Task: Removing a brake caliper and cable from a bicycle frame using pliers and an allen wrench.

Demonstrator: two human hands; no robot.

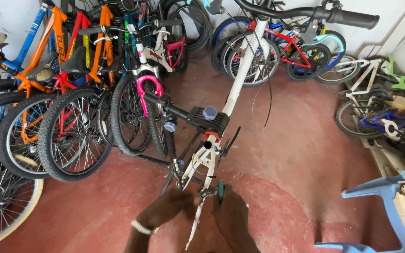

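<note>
We look down on a white bicycle frame (pixel 240 79) clamped in a black repair stand (pixel 207 119) over the red floor (pixel 296 154), its black handlebar (pixel 324 15) pointing toward the top right corner of the view. Our left hand (pixel 169 208), a pale band at the wrist, closes around the lower end of the frame near the fork; our right hand (pixel 230 213) pinches a small teal-handled tool (pixel 221 189) against the same spot. Both hands are clenched on their work, none slack.

We judge the frame stiff and moderately heavy, its painted tubes smooth enough to slip (the thin loose cables (pixel 266 93) hanging beside it look easy to snag), so the sturdy main tube by the clamp seems the safest place to take hold.

A row of parked bicycles (pixel 80 93), orange, blue and pink, lines the left wall; their frames carry long coloured lettering strips. More bicycles (pixel 287 51) lean at the back, and a pale blue plastic chair (pixel 385 206) stands at the lower right.
</note>
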